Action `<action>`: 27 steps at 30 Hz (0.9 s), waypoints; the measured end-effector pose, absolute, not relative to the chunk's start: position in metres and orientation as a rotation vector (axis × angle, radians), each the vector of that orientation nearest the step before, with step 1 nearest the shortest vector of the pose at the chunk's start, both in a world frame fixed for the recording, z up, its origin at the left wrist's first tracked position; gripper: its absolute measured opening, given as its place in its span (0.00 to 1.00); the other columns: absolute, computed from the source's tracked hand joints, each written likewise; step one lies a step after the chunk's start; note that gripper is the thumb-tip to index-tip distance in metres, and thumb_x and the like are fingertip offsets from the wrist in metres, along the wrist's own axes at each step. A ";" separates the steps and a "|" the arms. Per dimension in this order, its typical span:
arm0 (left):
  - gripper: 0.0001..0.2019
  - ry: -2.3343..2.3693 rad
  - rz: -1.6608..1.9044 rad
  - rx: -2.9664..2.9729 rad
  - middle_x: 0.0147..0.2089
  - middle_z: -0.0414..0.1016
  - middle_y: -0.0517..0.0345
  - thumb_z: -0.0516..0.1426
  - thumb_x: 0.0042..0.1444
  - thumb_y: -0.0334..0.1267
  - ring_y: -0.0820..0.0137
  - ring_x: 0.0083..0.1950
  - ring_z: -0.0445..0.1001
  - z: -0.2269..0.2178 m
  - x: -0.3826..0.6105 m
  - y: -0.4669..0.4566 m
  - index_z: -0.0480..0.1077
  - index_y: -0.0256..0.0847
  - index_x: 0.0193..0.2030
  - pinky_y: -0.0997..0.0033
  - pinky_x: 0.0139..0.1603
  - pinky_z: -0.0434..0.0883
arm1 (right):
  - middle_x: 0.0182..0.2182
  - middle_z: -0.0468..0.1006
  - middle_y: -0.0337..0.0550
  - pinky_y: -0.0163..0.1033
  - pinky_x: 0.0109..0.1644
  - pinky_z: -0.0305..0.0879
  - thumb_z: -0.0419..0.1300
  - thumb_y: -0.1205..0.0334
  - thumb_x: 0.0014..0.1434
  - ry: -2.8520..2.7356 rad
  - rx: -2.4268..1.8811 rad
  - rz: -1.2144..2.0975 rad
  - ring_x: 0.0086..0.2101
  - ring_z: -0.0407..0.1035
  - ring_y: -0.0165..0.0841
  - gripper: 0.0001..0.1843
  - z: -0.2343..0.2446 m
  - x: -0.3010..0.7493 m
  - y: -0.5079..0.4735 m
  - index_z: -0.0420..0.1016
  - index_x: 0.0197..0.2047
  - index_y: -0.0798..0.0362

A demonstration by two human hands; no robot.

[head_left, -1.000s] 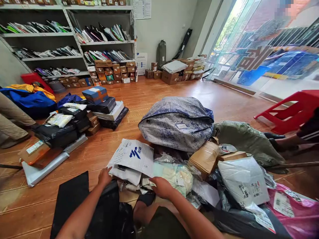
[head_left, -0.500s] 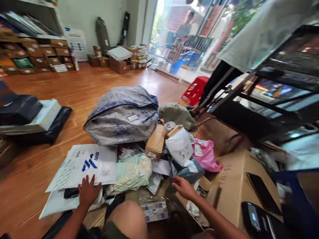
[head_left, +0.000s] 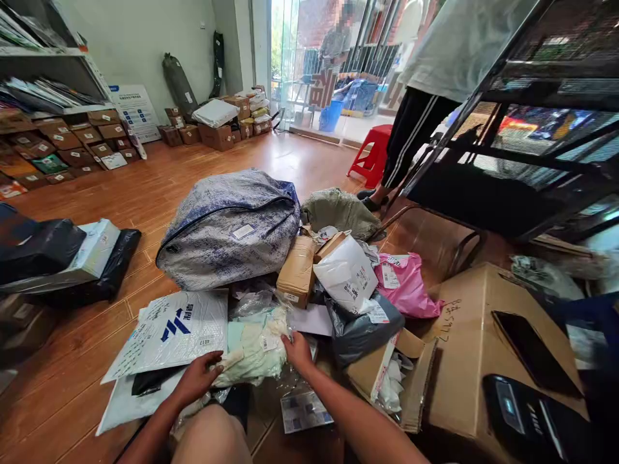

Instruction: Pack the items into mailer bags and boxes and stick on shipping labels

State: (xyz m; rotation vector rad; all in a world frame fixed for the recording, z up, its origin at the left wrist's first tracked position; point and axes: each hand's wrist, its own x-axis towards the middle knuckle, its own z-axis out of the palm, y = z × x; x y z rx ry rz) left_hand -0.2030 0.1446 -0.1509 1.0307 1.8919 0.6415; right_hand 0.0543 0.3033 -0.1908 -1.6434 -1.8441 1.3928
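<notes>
A clear plastic bag of pale green and cream folded cloth lies between my hands, with a white label on top. My right hand is closed on its right edge, thumb on the upper face. At the bag's left edge, my left hand has its fingers and thumb bent around the corner. Left of it is a white padded mailer with blue print, lying over another white mailer. A flat packet with blue and grey squares lies below my right wrist.
Beyond stands a large blue-grey zipped bag. To the right are a brown box, white parcel, grey parcel, pink parcel and a big carton bearing a phone. A person stands near a red stool.
My left hand has moved right, off the white mailer, to the bagged cloth. My right hand has moved left and taken the bag's right edge. The view has shifted slightly.
</notes>
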 end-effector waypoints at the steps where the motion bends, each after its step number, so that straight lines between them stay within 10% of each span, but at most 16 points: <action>1: 0.29 1.873 0.663 1.025 0.53 0.77 0.42 0.59 0.46 0.52 0.53 0.56 0.74 -0.138 -0.203 0.148 0.73 0.35 0.52 0.55 0.59 0.67 | 0.42 0.80 0.55 0.49 0.51 0.64 0.55 0.47 0.57 -1.831 -1.585 1.427 0.45 0.71 0.48 0.22 -0.182 0.059 0.300 0.77 0.41 0.58; 6: 0.29 1.805 0.789 1.100 0.52 0.77 0.44 0.61 0.47 0.51 0.57 0.54 0.74 -0.055 -0.186 0.168 0.71 0.38 0.55 0.58 0.56 0.68 | 0.37 0.82 0.52 0.48 0.45 0.69 0.53 0.34 0.54 -1.729 -1.282 1.526 0.39 0.74 0.46 0.33 -0.111 0.084 0.296 0.78 0.40 0.57; 11: 0.39 1.501 1.082 1.094 0.61 0.69 0.43 0.67 0.44 0.49 0.55 0.62 0.67 0.020 -0.106 0.186 0.63 0.43 0.64 0.58 0.56 0.68 | 0.44 0.81 0.52 0.49 0.52 0.67 0.60 0.43 0.52 -1.686 -1.063 1.472 0.44 0.74 0.45 0.30 -0.034 0.102 0.265 0.76 0.49 0.58; 21: 0.17 1.434 1.492 0.342 0.52 0.76 0.40 0.62 0.52 0.42 0.56 0.56 0.73 -0.028 0.014 0.169 0.73 0.38 0.47 0.60 0.49 0.73 | 0.42 0.75 0.54 0.53 0.49 0.69 0.63 0.59 0.48 -1.713 -1.418 1.035 0.42 0.71 0.46 0.26 -0.027 0.167 0.195 0.70 0.52 0.56; 27: 0.22 1.312 1.562 0.334 0.53 0.76 0.41 0.63 0.49 0.49 0.56 0.54 0.74 -0.023 0.042 0.157 0.74 0.39 0.48 0.62 0.45 0.75 | 0.41 0.73 0.48 0.46 0.54 0.65 0.53 0.71 0.56 -2.002 -0.869 0.374 0.47 0.68 0.39 0.11 0.021 0.186 0.173 0.73 0.39 0.52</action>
